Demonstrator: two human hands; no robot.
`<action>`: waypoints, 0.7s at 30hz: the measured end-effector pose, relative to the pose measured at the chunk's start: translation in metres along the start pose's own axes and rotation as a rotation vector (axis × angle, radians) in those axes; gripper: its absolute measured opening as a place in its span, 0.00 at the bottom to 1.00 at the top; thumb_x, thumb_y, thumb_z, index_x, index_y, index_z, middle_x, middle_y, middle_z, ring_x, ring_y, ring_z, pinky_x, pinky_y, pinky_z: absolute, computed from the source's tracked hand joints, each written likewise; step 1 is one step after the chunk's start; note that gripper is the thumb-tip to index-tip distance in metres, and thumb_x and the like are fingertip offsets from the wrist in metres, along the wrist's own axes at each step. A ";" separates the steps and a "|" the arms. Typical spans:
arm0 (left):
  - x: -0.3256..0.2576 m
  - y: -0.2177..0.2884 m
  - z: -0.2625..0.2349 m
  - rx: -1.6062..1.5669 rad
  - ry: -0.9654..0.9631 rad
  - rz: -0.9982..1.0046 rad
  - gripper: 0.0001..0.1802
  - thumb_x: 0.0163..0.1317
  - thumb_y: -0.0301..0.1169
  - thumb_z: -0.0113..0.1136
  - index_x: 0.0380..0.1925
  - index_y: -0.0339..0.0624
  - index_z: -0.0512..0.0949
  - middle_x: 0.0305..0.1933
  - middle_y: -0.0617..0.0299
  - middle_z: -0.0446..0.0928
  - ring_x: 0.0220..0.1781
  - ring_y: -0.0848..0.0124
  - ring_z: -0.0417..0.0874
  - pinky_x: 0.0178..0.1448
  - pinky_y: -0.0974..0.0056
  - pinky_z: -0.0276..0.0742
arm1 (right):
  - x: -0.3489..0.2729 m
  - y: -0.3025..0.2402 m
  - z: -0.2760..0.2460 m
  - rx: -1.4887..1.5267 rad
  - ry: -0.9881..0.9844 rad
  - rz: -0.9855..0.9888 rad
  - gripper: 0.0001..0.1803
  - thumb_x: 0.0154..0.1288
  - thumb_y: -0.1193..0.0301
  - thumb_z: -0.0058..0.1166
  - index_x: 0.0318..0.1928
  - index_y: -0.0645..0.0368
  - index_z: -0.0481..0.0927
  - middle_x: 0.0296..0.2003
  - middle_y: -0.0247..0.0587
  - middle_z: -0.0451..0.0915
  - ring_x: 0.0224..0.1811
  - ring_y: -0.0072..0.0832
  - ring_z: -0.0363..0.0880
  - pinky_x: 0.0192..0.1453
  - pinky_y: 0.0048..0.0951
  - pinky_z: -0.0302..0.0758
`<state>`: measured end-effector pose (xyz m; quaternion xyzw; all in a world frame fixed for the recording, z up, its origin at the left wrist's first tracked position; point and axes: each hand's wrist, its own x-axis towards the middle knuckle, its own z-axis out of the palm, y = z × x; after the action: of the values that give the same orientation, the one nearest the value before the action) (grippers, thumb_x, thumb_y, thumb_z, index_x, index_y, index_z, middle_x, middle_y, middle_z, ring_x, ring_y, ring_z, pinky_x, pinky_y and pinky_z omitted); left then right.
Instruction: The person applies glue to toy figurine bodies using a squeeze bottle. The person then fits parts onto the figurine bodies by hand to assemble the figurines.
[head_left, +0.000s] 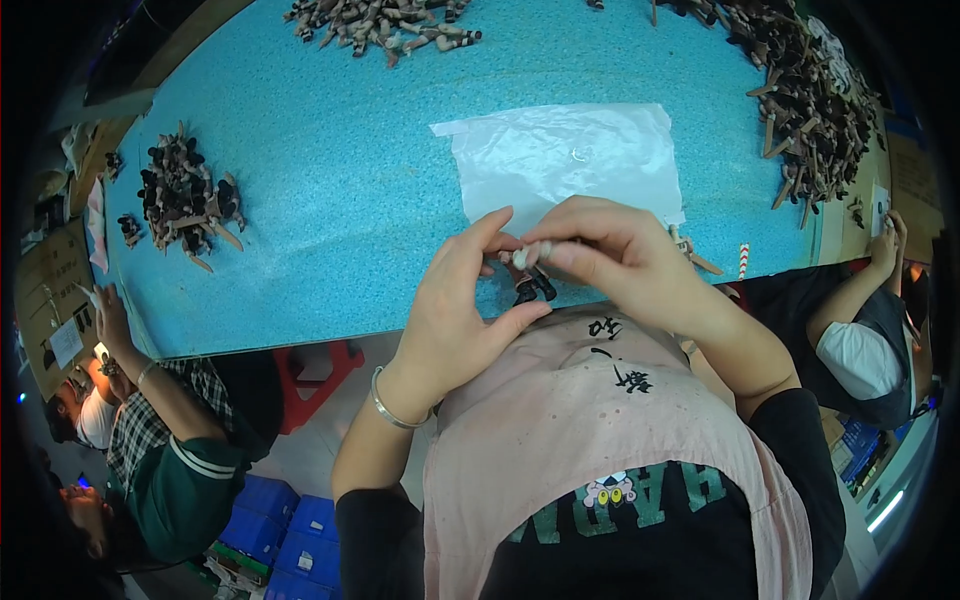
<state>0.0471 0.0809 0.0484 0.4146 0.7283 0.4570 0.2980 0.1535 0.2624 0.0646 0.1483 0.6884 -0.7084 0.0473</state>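
— Pinching something, are they?

— Yes. The right hand (610, 255) has its fingers curled over and its thumb and fingertips closed on a small pale part (524, 257), held just above the table's near edge. The left hand (455, 310) meets it from the other side, thumb and forefinger bent into a ring and touching the same piece; a small black part (534, 289) hangs just below, between the two hands.

— What lies around them?

— Just beyond the hands, a clear plastic sheet (565, 155) lies flat on the blue table (330, 170). Heaps of small dark and tan parts sit well apart: one pile at the left (185, 200), one at the far middle (375, 22), one along the right (810, 100).

— Anyone else?

— A person in a checked shirt (160, 420) sits at lower left, and another person's arm (860, 290) reaches the table at right.
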 end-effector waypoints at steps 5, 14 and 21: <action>0.002 0.000 0.000 0.049 -0.033 0.018 0.44 0.43 0.31 0.76 0.61 0.38 0.66 0.48 0.54 0.77 0.47 0.65 0.79 0.49 0.64 0.76 | -0.009 -0.003 0.011 -0.252 -0.029 -0.136 0.13 0.57 0.80 0.58 0.45 0.63 0.81 0.44 0.44 0.78 0.46 0.33 0.79 0.49 0.29 0.74; 0.001 -0.002 0.002 0.023 -0.015 0.015 0.42 0.43 0.32 0.76 0.60 0.38 0.68 0.48 0.54 0.78 0.46 0.66 0.80 0.50 0.64 0.76 | -0.012 -0.001 0.014 -0.235 -0.002 -0.054 0.13 0.56 0.80 0.58 0.44 0.62 0.81 0.44 0.44 0.77 0.45 0.34 0.79 0.50 0.30 0.74; 0.002 0.001 0.004 0.026 0.003 0.017 0.38 0.43 0.32 0.76 0.55 0.37 0.70 0.46 0.53 0.77 0.44 0.62 0.80 0.49 0.62 0.77 | -0.013 0.004 0.014 -0.201 0.030 -0.053 0.13 0.56 0.80 0.59 0.43 0.62 0.82 0.44 0.43 0.78 0.46 0.33 0.78 0.50 0.29 0.73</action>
<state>0.0497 0.0844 0.0478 0.4239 0.7311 0.4505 0.2879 0.1644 0.2468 0.0645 0.1350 0.7604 -0.6344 0.0329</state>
